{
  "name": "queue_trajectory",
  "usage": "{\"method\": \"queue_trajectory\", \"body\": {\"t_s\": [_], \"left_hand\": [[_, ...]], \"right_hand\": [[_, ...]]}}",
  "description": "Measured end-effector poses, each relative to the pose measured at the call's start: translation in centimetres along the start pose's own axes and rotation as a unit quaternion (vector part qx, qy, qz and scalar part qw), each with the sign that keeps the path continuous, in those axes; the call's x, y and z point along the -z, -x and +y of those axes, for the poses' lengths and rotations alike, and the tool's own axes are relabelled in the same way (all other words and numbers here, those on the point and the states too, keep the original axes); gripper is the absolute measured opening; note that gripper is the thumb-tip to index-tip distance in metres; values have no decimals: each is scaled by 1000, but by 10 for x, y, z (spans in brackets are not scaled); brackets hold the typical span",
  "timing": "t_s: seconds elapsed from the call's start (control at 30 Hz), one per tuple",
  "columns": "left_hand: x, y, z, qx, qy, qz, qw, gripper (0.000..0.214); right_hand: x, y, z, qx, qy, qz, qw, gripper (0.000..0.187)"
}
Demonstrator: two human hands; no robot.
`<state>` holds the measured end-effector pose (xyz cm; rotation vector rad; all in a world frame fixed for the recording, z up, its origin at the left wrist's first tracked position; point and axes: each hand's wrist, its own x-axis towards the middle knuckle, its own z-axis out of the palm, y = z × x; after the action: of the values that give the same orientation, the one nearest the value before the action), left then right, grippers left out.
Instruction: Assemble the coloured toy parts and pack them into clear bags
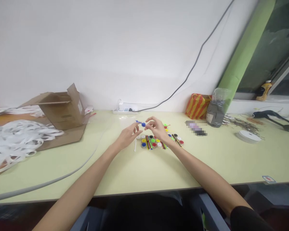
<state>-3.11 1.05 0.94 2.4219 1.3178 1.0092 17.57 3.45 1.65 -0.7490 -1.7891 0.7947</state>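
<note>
In front of me, above the table, my left hand (128, 135) has its fingers bent around one end of a thin blue stick (138, 122). My right hand (157, 129) pinches a small round pot with a blue top (144, 124), close against the stick's other end; whether the two are joined I cannot tell. Below both hands, small round pots with coloured tops, such as a red one (154, 145), lie in rows with thin coloured sticks (148, 142) among them. A single white stick (135, 145) lies at their left. My right hand hides part of this group.
At left stand an open cardboard box (62, 112) and a heap of white straps (19, 141). A grey cable (62, 175) crosses the table. A power strip (125, 108) lies by the wall. Rightward are a striped bag (197, 106), a grey bag (215, 112) and a white roll (249, 136).
</note>
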Motion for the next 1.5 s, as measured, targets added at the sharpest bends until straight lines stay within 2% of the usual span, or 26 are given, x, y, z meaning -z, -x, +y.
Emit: {"method": "queue_trajectory", "body": {"t_s": [0.13,0.27,0.43,0.57,0.73,0.83,1.0,1.13,1.33,1.43,1.5], "left_hand": [[-9,2,11,-33,64,6,997,36],[-12,2,19,-53,83,9,995,30],[-3,0,20,-56,65,10,996,27],[4,0,17,-57,31,-6,998,28],[-1,1,16,-50,48,-32,997,29],[-4,1,18,-49,69,-27,996,29],[-7,0,26,-104,83,0,991,20],[-11,2,34,-110,64,32,991,18],[-18,7,42,-51,97,-33,993,21],[-20,8,44,-59,103,-46,992,20],[-20,8,42,-71,92,-35,993,21]], "right_hand": [[-2,27,-8,-71,-141,-14,987,29],[-3,35,-11,-75,-197,-34,977,29],[-4,38,-26,-60,-155,-47,985,29],[-7,40,-31,-77,-157,-62,983,30],[-9,42,-28,-113,-132,-69,982,31],[-6,43,-36,-103,-125,-81,983,28],[1,42,-48,-91,-126,-107,982,23],[4,39,-45,-85,-129,-99,983,25],[2,36,-36,-83,-213,-129,965,34],[3,34,-29,-87,-233,-127,960,35],[5,33,-23,-92,-242,-123,958,36]]}}
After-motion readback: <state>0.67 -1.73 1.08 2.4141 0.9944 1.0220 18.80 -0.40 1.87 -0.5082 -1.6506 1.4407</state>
